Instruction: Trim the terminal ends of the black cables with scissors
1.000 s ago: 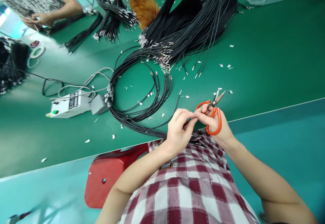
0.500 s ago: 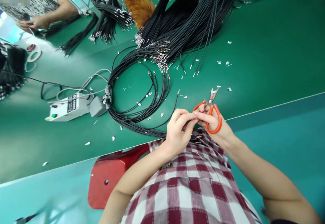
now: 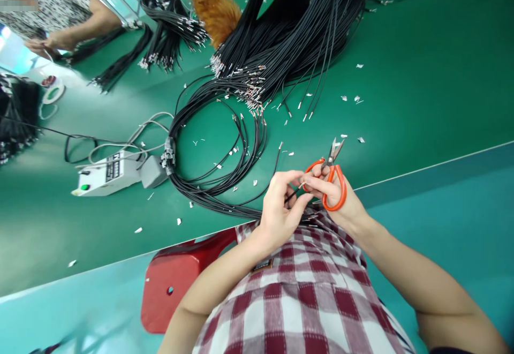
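Observation:
My left hand (image 3: 279, 204) is closed around a thin black cable (image 3: 294, 194), whose pale stripped end points toward my other hand. With my right hand (image 3: 341, 198) I keep a pair of scissors (image 3: 331, 157) with orange handles, blades partly spread and pointing away from me. Thumb and fingertips of that hand meet at the cable's tip. A looped bundle of black cables (image 3: 212, 206) runs from the table toward my lap, passing under my left hand. Grey connectors (image 3: 168, 153) gather on the loop's left side.
A large pile of black cables (image 3: 301, 38) lies at the back beside a brown feathery duster (image 3: 217, 14). A white box with a green button (image 3: 108, 172) sits at left. White scraps dot the green table (image 3: 421, 75). Across it, another person's hand (image 3: 60, 40) handles cables.
My left fingers have parted slightly from the right fingertips, so the cable and its pale end now show between them. The scissors stay in my right hand.

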The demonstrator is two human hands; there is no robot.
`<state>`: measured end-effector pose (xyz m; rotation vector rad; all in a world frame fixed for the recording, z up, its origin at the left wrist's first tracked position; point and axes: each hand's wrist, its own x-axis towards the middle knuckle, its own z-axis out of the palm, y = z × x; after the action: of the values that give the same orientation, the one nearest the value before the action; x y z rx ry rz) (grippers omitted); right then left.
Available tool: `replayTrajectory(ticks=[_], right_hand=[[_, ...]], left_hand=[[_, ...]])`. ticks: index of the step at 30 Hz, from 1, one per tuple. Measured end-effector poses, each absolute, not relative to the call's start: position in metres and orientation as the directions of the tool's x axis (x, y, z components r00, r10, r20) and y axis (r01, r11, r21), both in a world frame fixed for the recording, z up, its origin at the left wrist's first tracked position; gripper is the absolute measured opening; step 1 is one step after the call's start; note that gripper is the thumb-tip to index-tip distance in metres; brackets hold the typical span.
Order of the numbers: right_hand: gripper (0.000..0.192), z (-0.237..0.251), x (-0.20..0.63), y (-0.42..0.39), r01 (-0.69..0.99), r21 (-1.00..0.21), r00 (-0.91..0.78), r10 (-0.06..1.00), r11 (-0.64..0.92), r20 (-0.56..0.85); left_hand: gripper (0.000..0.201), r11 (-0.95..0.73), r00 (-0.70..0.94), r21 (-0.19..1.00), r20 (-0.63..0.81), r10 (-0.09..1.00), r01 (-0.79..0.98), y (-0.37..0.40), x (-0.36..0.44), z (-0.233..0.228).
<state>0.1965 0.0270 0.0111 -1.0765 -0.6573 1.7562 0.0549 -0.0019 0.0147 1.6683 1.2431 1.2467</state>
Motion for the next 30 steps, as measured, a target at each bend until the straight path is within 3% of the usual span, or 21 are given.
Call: replayTrajectory(ticks=[3, 5, 12, 17, 22, 24, 27, 30], right_hand=[[0.033, 0.01, 0.195, 0.027, -0.45, -0.782, -0.185, 0.902, -0.431, -0.391], [0.034, 0.01, 0.195, 0.027, -0.463, -0.769, -0.189, 0.896, -0.441, -0.401], [0.038, 0.013, 0.194, 0.027, -0.436, -0.8, -0.141, 0.909, -0.412, -0.391], [0.041, 0.011, 0.189, 0.028, -0.427, -0.816, -0.14, 0.92, -0.389, -0.365], [0.038, 0.017, 0.205, 0.028, -0.216, -0.953, -0.095, 0.976, -0.211, -0.194], [0.048, 0.022, 0.218, 0.022, -0.122, -0.977, -0.184, 0.972, -0.173, -0.149], [0.062, 0.023, 0.231, 0.008, -0.012, -0.94, -0.474, 0.83, -0.34, -0.294], [0.064, 0.02, 0.231, -0.005, 0.078, -0.828, -0.615, 0.627, -0.556, -0.479]], left_hand=[[0.011, -0.393, 0.074, 0.845, 0.394, 0.916, 0.363, 0.001, 0.057, 0.014], [0.002, -0.368, 0.023, 0.868, 0.383, 0.923, 0.334, 0.002, 0.057, 0.013], [0.016, 0.031, -0.022, 0.999, -0.03, 0.999, 0.032, -0.002, 0.054, 0.013], [0.025, 0.081, -0.043, 0.99, -0.086, 0.995, -0.112, -0.001, 0.059, 0.013], [0.025, 0.033, -0.083, 0.986, -0.047, 0.995, -0.163, 0.001, 0.062, 0.003], [0.025, 0.033, -0.084, 0.986, -0.047, 0.995, -0.165, 0.001, 0.062, 0.001], [0.023, 0.027, -0.087, 0.987, -0.041, 0.995, -0.161, 0.003, 0.06, 0.001], [0.02, 0.008, -0.087, 0.986, -0.023, 0.996, -0.169, 0.004, 0.06, 0.002]])
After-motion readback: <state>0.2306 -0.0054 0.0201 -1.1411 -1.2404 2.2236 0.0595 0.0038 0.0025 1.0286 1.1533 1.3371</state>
